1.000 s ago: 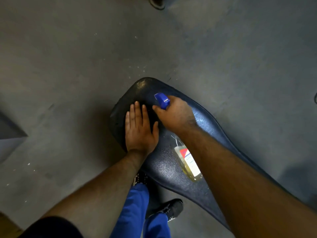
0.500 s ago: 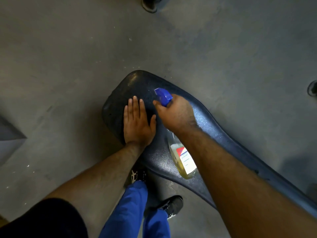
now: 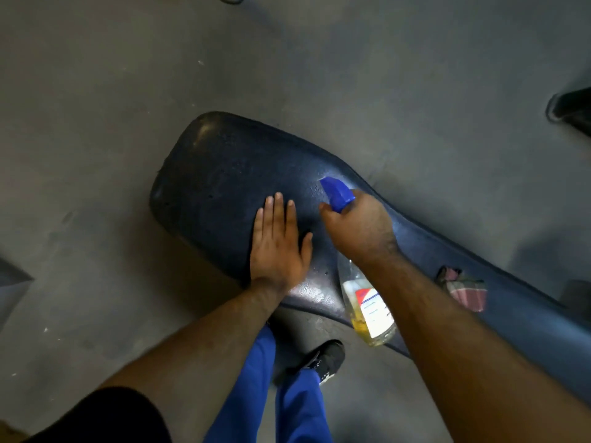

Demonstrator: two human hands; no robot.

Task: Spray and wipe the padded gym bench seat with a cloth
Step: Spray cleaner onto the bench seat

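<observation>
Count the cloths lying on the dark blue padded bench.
1: a crumpled pink-and-grey checked cloth on the dark blue padded bench, beyond the right forearm. Others may be out of view.

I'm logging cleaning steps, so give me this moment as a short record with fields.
seat: dark padded bench seat, partly glossy
left hand: left hand flat on the seat, fingers straight
right hand: right hand grips the spray bottle, blue nozzle toward the seat
cloth: checked cloth lying on the bench, untouched
</observation>
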